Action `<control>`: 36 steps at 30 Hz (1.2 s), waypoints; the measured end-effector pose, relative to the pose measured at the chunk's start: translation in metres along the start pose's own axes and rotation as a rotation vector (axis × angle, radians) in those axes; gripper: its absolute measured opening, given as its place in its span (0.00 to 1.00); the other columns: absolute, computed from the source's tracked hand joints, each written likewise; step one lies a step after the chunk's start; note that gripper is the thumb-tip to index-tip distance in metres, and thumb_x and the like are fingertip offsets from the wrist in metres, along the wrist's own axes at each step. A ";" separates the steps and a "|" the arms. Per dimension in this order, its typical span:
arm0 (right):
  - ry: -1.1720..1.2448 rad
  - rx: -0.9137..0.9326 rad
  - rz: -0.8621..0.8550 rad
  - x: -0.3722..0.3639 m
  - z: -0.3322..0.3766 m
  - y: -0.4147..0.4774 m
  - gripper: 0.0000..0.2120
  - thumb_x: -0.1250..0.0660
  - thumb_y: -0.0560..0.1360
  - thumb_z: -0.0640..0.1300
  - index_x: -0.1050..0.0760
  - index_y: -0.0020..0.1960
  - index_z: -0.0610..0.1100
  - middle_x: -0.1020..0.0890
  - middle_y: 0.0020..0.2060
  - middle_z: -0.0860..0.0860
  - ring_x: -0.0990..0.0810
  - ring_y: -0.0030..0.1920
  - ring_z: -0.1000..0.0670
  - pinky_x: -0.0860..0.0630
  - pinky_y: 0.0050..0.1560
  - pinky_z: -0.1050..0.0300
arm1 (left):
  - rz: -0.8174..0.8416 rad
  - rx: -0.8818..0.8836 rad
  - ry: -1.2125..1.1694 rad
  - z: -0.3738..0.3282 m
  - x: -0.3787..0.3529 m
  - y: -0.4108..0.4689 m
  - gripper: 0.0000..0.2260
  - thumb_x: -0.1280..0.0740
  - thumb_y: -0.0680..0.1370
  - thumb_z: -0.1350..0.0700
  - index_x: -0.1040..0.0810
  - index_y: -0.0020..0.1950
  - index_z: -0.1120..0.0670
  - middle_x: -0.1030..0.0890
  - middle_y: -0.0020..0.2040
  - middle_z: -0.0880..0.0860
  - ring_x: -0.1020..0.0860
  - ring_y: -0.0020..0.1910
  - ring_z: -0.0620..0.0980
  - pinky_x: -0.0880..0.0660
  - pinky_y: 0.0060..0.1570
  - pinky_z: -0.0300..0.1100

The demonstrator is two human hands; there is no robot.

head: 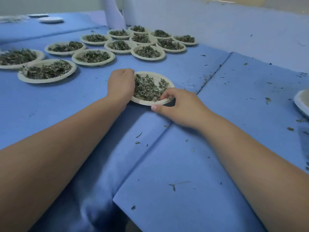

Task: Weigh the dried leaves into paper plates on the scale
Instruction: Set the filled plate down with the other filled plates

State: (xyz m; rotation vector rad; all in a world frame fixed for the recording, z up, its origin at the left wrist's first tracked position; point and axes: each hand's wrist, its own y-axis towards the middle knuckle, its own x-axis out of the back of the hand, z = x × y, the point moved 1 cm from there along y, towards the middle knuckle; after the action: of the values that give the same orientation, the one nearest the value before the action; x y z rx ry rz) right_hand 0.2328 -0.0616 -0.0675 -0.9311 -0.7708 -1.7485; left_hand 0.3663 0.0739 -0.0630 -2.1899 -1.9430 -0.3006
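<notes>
Over blue cloth [167,164], the right hand [180,106] pinches the near rim of a paper plate [168,82] of dried leaves [147,88]; the left hand [120,84] curls on its left rim. Beyond, a dozen-odd filled plates [148,52] suggest the weighing is well along.

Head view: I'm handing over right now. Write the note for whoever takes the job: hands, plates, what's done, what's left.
Left hand: grips the left rim of the near plate, fingers curled at it.
Right hand: pinches the plate's near rim, fingers above, thumb below.
Near plate: on or just above the blue cloth. It holds dried leaves, with a bare patch on its right side.
Done: filled plates are grouped beyond, to the left.
Left: probably set this plate with them. Empty plates lie far left. No scale is clearly in view, and I cannot identify the white rim at the right edge.
</notes>
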 end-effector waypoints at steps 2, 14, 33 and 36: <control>-0.018 0.018 -0.007 -0.012 0.005 0.015 0.19 0.32 0.71 0.69 0.26 0.53 0.58 0.23 0.45 0.61 0.24 0.54 0.49 0.32 0.67 0.38 | -0.047 0.014 -0.051 0.007 0.006 0.012 0.05 0.42 0.81 0.57 0.28 0.49 0.49 0.30 0.39 0.46 0.33 0.45 0.49 0.36 0.36 0.43; -0.087 0.041 -0.084 -0.056 0.036 0.098 0.20 0.36 0.75 0.68 0.27 0.58 0.55 0.19 0.56 0.51 0.24 0.61 0.43 0.32 0.66 0.37 | -0.193 0.081 -0.297 0.017 0.021 0.027 0.23 0.44 0.82 0.58 0.27 0.76 0.48 0.25 0.73 0.46 0.26 0.71 0.49 0.30 0.72 0.52; -0.203 0.023 -0.044 -0.072 0.054 0.134 0.23 0.42 0.77 0.56 0.36 0.71 0.50 0.25 0.67 0.42 0.33 0.70 0.41 0.37 0.70 0.39 | -0.083 -0.126 -0.122 0.015 0.005 0.019 0.21 0.42 0.81 0.60 0.27 0.73 0.51 0.26 0.73 0.58 0.29 0.73 0.55 0.32 0.72 0.53; -0.147 0.028 -0.040 -0.064 0.053 0.124 0.27 0.37 0.78 0.52 0.39 0.73 0.48 0.26 0.67 0.43 0.32 0.70 0.40 0.34 0.68 0.41 | -0.008 -0.198 -0.075 0.009 -0.004 0.008 0.21 0.42 0.82 0.59 0.29 0.76 0.52 0.33 0.80 0.54 0.33 0.77 0.52 0.36 0.75 0.50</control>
State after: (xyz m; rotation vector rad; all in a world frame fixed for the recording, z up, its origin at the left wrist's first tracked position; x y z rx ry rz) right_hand 0.3778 -0.0289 -0.0850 -1.0399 -0.9117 -1.7136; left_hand 0.3736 0.0718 -0.0728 -2.3468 -2.0412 -0.4348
